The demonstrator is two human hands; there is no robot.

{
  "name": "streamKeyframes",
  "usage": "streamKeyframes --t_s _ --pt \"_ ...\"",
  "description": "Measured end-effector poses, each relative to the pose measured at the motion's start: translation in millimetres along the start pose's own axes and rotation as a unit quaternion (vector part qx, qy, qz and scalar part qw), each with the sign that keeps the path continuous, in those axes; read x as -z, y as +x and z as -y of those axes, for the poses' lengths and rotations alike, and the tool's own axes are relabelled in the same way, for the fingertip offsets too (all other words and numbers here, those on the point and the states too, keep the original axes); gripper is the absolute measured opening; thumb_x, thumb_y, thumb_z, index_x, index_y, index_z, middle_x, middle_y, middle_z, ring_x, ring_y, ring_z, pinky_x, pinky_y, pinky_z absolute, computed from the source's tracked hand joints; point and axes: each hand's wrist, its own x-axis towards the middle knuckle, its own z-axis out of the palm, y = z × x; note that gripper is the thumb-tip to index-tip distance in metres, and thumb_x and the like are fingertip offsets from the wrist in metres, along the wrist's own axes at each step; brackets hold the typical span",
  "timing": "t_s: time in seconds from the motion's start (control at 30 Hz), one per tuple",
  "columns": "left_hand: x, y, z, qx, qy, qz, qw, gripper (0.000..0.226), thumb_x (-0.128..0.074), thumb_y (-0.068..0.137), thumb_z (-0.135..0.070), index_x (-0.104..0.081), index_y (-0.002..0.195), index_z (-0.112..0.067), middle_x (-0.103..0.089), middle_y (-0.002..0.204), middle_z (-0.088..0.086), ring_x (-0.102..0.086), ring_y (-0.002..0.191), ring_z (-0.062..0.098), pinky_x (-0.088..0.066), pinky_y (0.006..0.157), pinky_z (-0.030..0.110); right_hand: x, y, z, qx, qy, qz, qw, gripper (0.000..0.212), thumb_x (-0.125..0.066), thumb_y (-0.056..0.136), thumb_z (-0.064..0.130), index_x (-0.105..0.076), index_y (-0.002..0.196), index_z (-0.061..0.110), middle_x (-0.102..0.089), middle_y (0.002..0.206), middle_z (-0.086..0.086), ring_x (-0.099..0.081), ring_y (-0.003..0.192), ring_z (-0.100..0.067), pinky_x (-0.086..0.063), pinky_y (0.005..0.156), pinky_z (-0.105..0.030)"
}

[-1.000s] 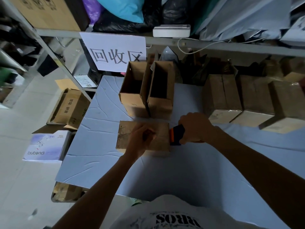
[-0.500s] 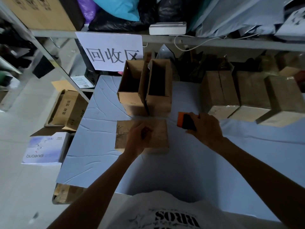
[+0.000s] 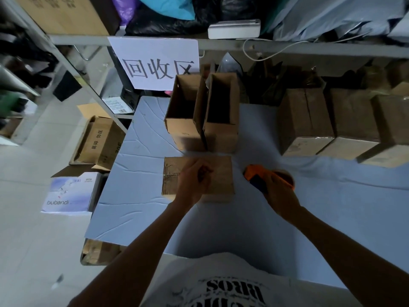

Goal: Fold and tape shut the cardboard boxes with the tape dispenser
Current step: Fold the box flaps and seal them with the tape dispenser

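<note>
A small closed cardboard box [image 3: 221, 173] lies on the light blue table [image 3: 137, 196] in front of me. My left hand [image 3: 192, 185] rests on its top with fingers curled, pressing it down. To the right of the box, my right hand [image 3: 278, 191] grips the orange and black tape dispenser [image 3: 254, 173], low over the table and apart from the box. Two open cardboard boxes [image 3: 188, 111] [image 3: 221, 116] stand just behind the closed one.
Three closed, taped boxes [image 3: 305, 122] line the back right of the table. A shelf rail with a white paper sign [image 3: 155, 63] runs above. On the floor at left lie a cardboard carton [image 3: 97, 142] and a white "bubandi" box [image 3: 68, 191].
My right hand drew the tape dispenser away from the box's right edge, up and to the right, then down toward the table. My left hand stayed on the box.
</note>
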Motion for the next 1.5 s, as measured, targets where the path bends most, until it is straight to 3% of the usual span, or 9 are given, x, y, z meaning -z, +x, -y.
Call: streamKeyframes --t_s 0.17,0.3,0.43,0.6,0.7,0.87,1.1,1.27,1.5 --pt "-1.0 -0.9 0.0 0.004 -0.005 -0.009 1.0 0.011 -0.07 0.083 -0.014 -0.064 0.089 -0.022 -0.059 0.097 -0.007 -0.05 0.081 -0.006 -0.039 0.071 0.001 32.4 23.3 38.8 0.012 -0.149 -0.022 0.988 0.045 -0.049 0.09 0.051 -0.062 0.103 0.01 -0.057 0.11 -0.01 -0.054 0.101 -0.027 -0.048 0.079 -0.038" --pt "-1.5 -1.5 -3.1 0.008 -0.008 -0.018 1.0 0.013 -0.07 0.082 -0.01 -0.063 0.088 -0.02 -0.059 0.095 -0.007 -0.05 0.079 -0.004 -0.038 0.072 0.0 35.4 31.5 94.4 -0.007 0.159 0.023 0.987 0.035 -0.047 0.097 0.04 -0.056 0.083 0.01 -0.059 0.075 -0.006 -0.056 0.069 -0.022 -0.044 0.067 -0.035" --pt "1.2 -0.6 -6.2 0.01 -0.014 -0.01 1.0 0.012 -0.069 0.082 -0.008 -0.064 0.089 -0.016 -0.06 0.096 -0.004 -0.052 0.081 0.003 -0.041 0.07 0.003 28.5 42.3 101.6 -0.038 0.186 0.008 0.982 0.043 -0.046 0.099 0.036 -0.049 0.064 0.011 -0.049 0.059 0.0 -0.044 0.052 -0.013 -0.032 0.057 -0.027" --pt "16.1 1.9 -15.9 0.025 -0.046 0.053 0.997 0.018 -0.066 0.08 0.003 -0.067 0.095 -0.007 -0.062 0.099 0.005 -0.06 0.088 0.018 -0.047 0.072 0.013 20.4 49.1 103.1 -0.062 0.13 -0.005 0.99 0.036 -0.044 0.1 0.031 -0.053 0.074 0.006 -0.05 0.07 -0.006 -0.042 0.056 -0.015 -0.028 0.054 -0.025" --pt "36.4 5.6 -16.6 0.065 0.051 -0.012 0.996 0.031 -0.07 0.08 -0.006 -0.064 0.11 -0.012 -0.056 0.112 0.007 -0.055 0.102 0.022 -0.043 0.076 0.015 19.8 50.1 105.3 -0.074 0.141 -0.002 0.987 0.036 -0.051 0.096 0.035 -0.06 0.09 0.001 -0.058 0.084 -0.009 -0.058 0.08 -0.026 -0.035 0.067 -0.026" --pt "60.6 -1.8 -2.4 0.348 0.118 0.001 0.93 0.078 -0.075 0.077 -0.043 -0.035 0.134 -0.009 -0.038 0.135 0.016 -0.045 0.122 0.037 -0.045 0.091 0.046 28.1 48.7 116.8 -0.136 0.272 0.054 0.951 0.065 -0.065 0.073 0.061 -0.061 0.109 0.008 -0.065 0.109 -0.009 -0.062 0.096 -0.028 -0.052 0.087 -0.046" --pt "63.2 -0.3 12.3 0.334 0.148 0.007 0.931 0.06 -0.053 0.088 -0.057 -0.047 0.121 -0.007 -0.06 0.117 0.013 -0.057 0.107 0.034 -0.042 0.078 0.037 24.2 42.7 121.2 -0.106 0.242 0.025 0.964 0.07 -0.068 0.072 0.063 -0.062 0.115 0.009 -0.065 0.111 -0.007 -0.062 0.1 -0.025 -0.051 0.088 -0.042" --pt "70.3 10.8 20.5 0.338 0.103 -0.029 0.935 0.038 -0.06 0.092 -0.037 -0.062 0.112 -0.005 -0.066 0.107 0.014 -0.061 0.099 0.031 -0.042 0.073 0.033 34.6 46.6 112.7 -0.118 0.229 0.055 0.965 0.041 -0.062 0.089 0.037 -0.055 0.064 0.006 -0.062 0.068 -0.011 -0.061 0.067 -0.025 -0.041 0.054 -0.025" --pt "73.6 1.6 29.0 0.349 -0.001 -0.112 0.93 0.028 -0.08 0.073 -0.037 -0.073 0.071 -0.01 -0.063 0.067 0.004 -0.053 0.067 0.018 -0.035 0.057 0.024 28.9 31.6 117.9 -0.16 0.248 0.011 0.955 0.06 -0.076 0.069 0.053 -0.064 0.089 -0.002 -0.067 0.084 -0.014 -0.066 0.08 -0.03 -0.055 0.076 -0.041"
